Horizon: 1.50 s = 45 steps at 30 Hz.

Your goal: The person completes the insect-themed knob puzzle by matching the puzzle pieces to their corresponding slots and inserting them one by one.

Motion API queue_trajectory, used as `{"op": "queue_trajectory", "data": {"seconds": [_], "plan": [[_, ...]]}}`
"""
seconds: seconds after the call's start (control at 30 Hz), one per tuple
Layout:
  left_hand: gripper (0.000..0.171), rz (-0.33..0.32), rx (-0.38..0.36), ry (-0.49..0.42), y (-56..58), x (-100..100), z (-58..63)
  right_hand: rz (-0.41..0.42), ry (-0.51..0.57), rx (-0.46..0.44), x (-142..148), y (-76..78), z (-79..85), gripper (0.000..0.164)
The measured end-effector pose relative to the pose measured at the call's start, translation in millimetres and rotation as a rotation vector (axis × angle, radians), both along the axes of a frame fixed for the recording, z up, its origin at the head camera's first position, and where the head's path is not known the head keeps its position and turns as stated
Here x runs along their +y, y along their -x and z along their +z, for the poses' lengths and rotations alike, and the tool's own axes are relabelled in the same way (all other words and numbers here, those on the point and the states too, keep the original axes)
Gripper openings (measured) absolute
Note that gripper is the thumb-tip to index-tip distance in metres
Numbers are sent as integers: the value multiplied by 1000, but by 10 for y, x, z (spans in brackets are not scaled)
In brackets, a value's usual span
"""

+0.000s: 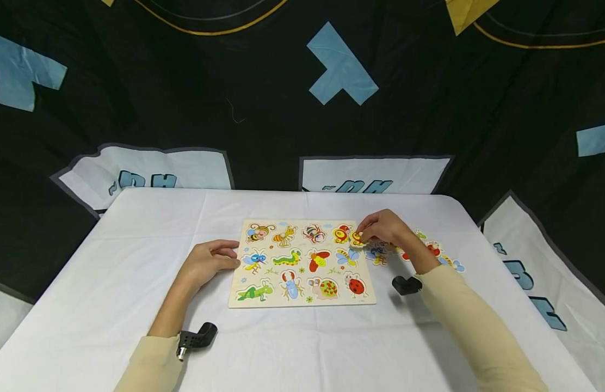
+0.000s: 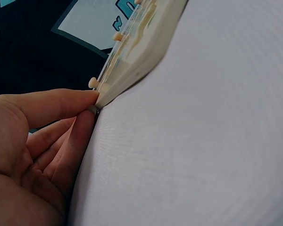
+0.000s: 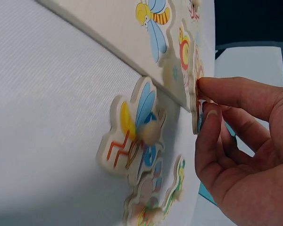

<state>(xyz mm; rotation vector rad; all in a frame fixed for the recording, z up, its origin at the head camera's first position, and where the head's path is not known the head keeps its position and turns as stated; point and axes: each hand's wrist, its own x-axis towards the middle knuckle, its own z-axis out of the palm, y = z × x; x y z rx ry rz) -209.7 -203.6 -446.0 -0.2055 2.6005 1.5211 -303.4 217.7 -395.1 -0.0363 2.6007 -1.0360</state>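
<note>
A wooden insect puzzle board (image 1: 302, 302) lies on the white cloth. At its left edge my left hand (image 1: 207, 264) steadies it; in the left wrist view the thumb and a fingertip meet on the board's edge (image 2: 146, 70). My right hand (image 1: 384, 226) pinches a yellow and red butterfly puzzle piece (image 1: 356, 239) between thumb and finger. That piece stands on edge in the right wrist view, overlapping the board's upper right corner beside the printed butterfly (image 1: 341, 234). Its knob is hidden by the fingers.
Right of the board lie loose knobbed pieces: a blue-winged mosquito (image 3: 141, 132), a ladybird (image 1: 433, 248), a dragonfly (image 1: 451, 263) and others, partly covered by the right forearm. A black wrist camera (image 1: 197, 337) sits on the left sleeve. Dark printed cloth hangs behind the table.
</note>
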Motion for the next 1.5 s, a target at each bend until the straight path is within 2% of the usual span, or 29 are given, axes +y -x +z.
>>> {"op": "queue_trajectory", "data": {"seconds": [0.37, 0.73, 1.0, 1.5], "plan": [[56, 5, -9, -4, -3, -3, 3, -2, -7, 89, -232, 73, -67, 18], [56, 5, -13, -6, -6, 2, 24, -67, -35, 93, -382, 130, -150, 14], [54, 5, -11, -2, -4, 0, 27, -81, -89, 88, -435, 136, -177, 14], [53, 12, -29, 13, -7, 32, 51, -88, -88, 78, -482, 155, -187, 12]]}}
